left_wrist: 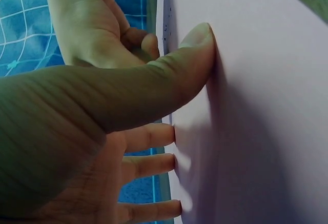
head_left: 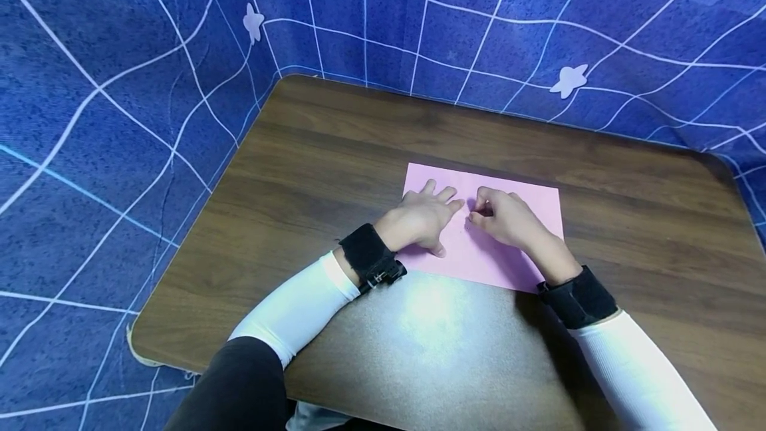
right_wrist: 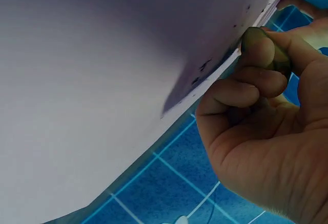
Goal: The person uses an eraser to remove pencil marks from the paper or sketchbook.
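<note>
A pink sheet of paper (head_left: 479,265) lies on the wooden table. My left hand (head_left: 421,218) rests on its left part with fingers spread, and the left wrist view shows the thumb (left_wrist: 154,83) and fingertips touching the sheet. Just to the right, my right hand (head_left: 507,217) has its fingers curled close over the paper's middle. It pinches a small olive-coloured piece (right_wrist: 281,60) against the sheet; the fingers hide most of it, so its kind is unclear. Dark specks (right_wrist: 202,69) lie on the paper near those fingers.
The brown wooden table (head_left: 335,145) extends around the paper. Blue cloth (head_left: 455,12) with white wavy lines and star shapes hangs behind the table and along its left side. Black straps (head_left: 577,298) circle both wrists over white sleeves.
</note>
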`<act>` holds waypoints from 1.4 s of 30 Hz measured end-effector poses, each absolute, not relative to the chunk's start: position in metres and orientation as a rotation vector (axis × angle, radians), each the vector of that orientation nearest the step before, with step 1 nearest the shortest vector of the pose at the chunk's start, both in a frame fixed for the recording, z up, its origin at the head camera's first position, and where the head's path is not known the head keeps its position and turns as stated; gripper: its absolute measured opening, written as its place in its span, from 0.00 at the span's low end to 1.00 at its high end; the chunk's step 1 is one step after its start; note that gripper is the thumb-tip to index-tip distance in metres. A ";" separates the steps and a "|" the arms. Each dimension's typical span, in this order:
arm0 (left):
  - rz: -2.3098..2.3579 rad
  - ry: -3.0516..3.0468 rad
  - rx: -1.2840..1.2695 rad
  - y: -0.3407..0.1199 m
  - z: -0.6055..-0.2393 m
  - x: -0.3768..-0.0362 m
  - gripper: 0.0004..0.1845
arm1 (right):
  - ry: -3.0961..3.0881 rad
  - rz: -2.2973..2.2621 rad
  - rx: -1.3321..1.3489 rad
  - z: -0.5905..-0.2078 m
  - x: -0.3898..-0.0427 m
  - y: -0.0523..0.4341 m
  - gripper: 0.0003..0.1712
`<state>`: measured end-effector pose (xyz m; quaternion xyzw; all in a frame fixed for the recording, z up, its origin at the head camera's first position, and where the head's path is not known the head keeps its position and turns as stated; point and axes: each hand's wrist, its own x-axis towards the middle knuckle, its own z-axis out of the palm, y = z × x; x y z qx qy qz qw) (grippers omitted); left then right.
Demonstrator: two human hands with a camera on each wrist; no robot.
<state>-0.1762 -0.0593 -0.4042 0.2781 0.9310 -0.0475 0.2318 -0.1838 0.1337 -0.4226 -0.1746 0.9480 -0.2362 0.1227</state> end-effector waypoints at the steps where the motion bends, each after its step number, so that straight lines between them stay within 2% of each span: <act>1: -0.132 2.558 0.765 -0.059 -0.404 -0.176 0.60 | 2.771 -0.690 -0.501 -0.422 -0.183 0.137 0.07; 18: -0.114 2.564 0.784 -0.058 -0.399 -0.174 0.60 | 2.885 -0.631 -0.408 -0.415 -0.166 0.196 0.11; 31: -0.064 2.570 0.822 -0.062 -0.405 -0.172 0.58 | 2.830 -0.651 -0.397 -0.420 -0.163 0.206 0.09; 38: -0.035 2.612 0.917 -0.067 -0.406 -0.174 0.53 | 2.808 -0.601 -0.427 -0.415 -0.167 0.204 0.07; 42: 0.071 2.649 0.938 -0.071 -0.407 -0.178 0.43 | 2.762 -0.581 -0.379 -0.410 -0.169 0.204 0.08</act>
